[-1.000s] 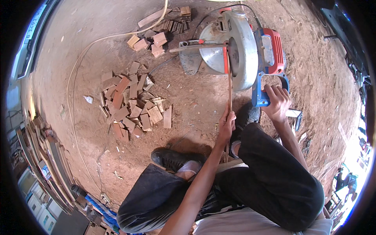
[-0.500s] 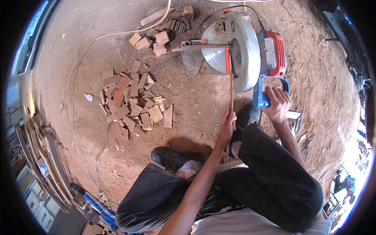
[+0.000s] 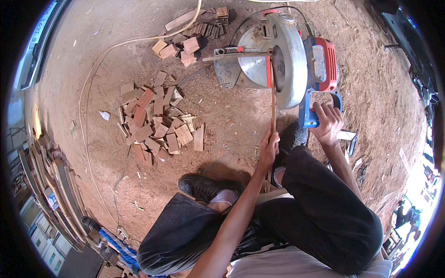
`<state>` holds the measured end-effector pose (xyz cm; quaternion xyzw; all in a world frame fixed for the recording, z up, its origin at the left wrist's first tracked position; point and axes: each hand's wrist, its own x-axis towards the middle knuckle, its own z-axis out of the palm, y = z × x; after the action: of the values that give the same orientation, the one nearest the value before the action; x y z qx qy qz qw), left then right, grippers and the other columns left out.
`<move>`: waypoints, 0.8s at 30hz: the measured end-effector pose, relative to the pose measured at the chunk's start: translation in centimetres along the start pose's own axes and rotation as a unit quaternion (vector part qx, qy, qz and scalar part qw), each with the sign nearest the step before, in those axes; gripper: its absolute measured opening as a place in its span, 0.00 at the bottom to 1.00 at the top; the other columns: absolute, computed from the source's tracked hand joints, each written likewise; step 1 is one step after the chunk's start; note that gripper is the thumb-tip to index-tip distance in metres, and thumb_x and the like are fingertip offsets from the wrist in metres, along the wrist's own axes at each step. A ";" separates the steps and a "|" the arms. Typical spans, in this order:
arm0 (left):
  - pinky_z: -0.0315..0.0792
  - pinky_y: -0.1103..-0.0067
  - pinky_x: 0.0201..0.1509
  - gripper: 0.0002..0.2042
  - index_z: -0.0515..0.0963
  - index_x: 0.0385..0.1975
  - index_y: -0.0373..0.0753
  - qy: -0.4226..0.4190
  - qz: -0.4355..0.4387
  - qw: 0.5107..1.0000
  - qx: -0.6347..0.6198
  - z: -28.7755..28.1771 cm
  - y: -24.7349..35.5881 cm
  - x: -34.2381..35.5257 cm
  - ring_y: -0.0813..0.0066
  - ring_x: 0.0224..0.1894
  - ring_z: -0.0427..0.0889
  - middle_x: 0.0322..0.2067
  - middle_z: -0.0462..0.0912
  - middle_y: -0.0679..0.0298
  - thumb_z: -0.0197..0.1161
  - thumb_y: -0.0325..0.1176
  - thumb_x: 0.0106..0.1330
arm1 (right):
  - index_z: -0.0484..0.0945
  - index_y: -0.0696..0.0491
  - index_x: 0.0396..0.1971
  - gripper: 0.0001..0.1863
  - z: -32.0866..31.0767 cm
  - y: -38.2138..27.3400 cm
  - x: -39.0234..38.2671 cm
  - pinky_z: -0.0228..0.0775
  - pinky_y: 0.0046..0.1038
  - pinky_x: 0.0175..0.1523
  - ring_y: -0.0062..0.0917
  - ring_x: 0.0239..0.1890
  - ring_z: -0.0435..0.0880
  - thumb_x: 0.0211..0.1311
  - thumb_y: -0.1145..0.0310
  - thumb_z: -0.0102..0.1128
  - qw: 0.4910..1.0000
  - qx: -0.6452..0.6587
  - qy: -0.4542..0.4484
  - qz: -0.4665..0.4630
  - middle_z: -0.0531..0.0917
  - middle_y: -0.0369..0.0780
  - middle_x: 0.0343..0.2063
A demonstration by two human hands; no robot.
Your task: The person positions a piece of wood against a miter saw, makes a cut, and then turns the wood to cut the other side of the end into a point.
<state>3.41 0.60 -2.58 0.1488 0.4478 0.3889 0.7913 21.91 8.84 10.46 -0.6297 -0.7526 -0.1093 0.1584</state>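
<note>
A miter saw (image 3: 289,60) stands on the ground ahead of me, its red and blue motor to the right of a grey blade guard. My right hand (image 3: 328,121) is wrapped round the saw's blue handle (image 3: 303,113). In my left hand (image 3: 269,146) is a thin wooden strip (image 3: 273,109), held on edge. The strip runs away from me to the saw, by the red insert beside the blade; the guard partly hides the blade. Another wooden piece (image 3: 227,57) lies across the saw's base, along the fence.
A heap of short cut wood blocks (image 3: 150,120) lies left of the saw, with more blocks (image 3: 189,46) beyond it. A pale cable (image 3: 92,65) curves along the left. Long boards (image 3: 55,185) are stacked at the far left. A small box (image 3: 350,139) sits near my right shoe (image 3: 294,139).
</note>
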 end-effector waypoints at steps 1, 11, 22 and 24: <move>0.53 0.89 0.18 0.29 0.55 0.77 0.43 0.000 0.000 1.000 0.000 0.0 0.0 0.0 0.94 0.17 0.57 0.24 0.64 0.79 0.53 0.34 0.79 | 0.81 0.52 0.30 0.08 0.1 0.0 0.0 0.67 0.29 0.31 0.25 0.22 0.80 0.50 0.66 0.67 1.000 0.000 0.001 0.000 0.77 0.35 0.19; 0.54 0.89 0.18 0.29 0.55 0.77 0.43 -0.003 -0.009 1.000 0.003 0.2 0.5 -0.2 0.93 0.17 0.57 0.24 0.62 0.79 0.52 0.35 0.79 | 0.81 0.52 0.30 0.09 0.1 0.0 -0.2 0.67 0.29 0.31 0.25 0.22 0.79 0.50 0.65 0.67 1.000 0.003 0.004 -0.004 0.77 0.35 0.19; 0.55 0.89 0.18 0.29 0.54 0.77 0.43 -0.006 -0.009 1.000 -0.004 -0.4 -0.5 0.2 0.93 0.17 0.58 0.24 0.64 0.78 0.52 0.34 0.79 | 0.80 0.52 0.30 0.12 0.4 -0.1 -0.4 0.66 0.29 0.30 0.24 0.22 0.78 0.49 0.62 0.68 1.000 0.002 -0.001 -0.004 0.77 0.34 0.19; 0.55 0.89 0.18 0.29 0.54 0.77 0.43 -0.007 -0.020 1.000 -0.002 -0.2 -0.3 0.2 0.93 0.17 0.58 0.24 0.65 0.78 0.52 0.34 0.79 | 0.80 0.52 0.30 0.12 0.3 0.1 -0.5 0.66 0.29 0.30 0.24 0.22 0.78 0.49 0.61 0.69 1.000 -0.001 -0.002 -0.004 0.77 0.34 0.19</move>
<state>3.48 0.52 -3.02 0.1410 0.4442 0.3723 0.8026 22.03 8.53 10.01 -0.6268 -0.7556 -0.1095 0.1554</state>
